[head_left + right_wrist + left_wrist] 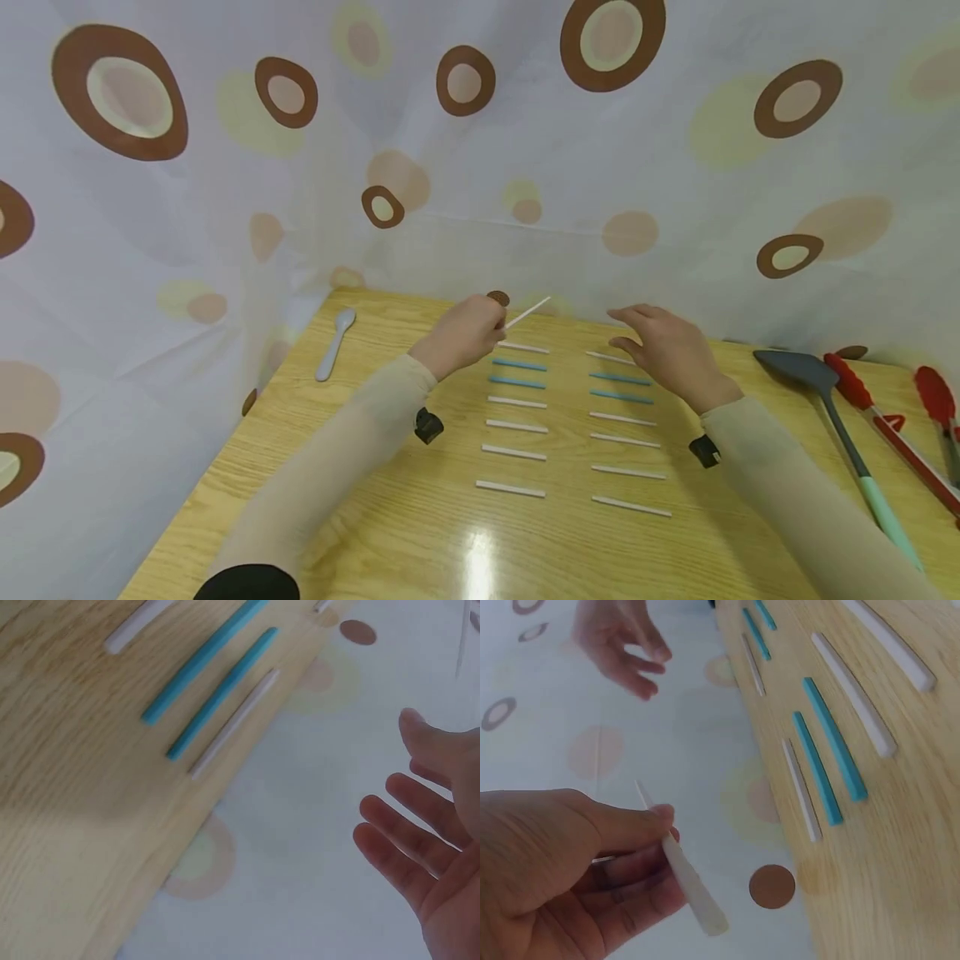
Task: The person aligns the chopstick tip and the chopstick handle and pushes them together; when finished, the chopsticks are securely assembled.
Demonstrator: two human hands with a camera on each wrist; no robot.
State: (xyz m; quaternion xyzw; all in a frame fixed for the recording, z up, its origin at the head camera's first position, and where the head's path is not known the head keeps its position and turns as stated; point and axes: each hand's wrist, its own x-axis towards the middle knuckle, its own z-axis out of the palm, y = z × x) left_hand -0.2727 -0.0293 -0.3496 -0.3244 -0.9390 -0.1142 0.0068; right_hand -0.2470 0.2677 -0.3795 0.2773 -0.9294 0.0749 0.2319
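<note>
My left hand (pixel 467 333) pinches a thin white stick (pixel 529 311) between thumb and fingers, above the far end of the left column of sticks. In the left wrist view the held white stick (pixel 696 891) slants, its thicker end toward the camera. My right hand (pixel 675 352) hovers over the far end of the right column, fingers loosely spread and holding nothing; the right wrist view shows its fingers (pixel 401 855) apart. Both columns hold several white sticks, such as one nearest me (pixel 511 489), and two blue sticks (pixel 519 365) each, lying roughly parallel.
On the wooden table (pixel 390 508), a grey spoon (pixel 335 345) lies at the left. To the right are a dark spatula (pixel 840 417) with a mint handle and red-tipped tongs (pixel 900 433). A patterned cloth (pixel 480 158) hangs behind the table's far edge.
</note>
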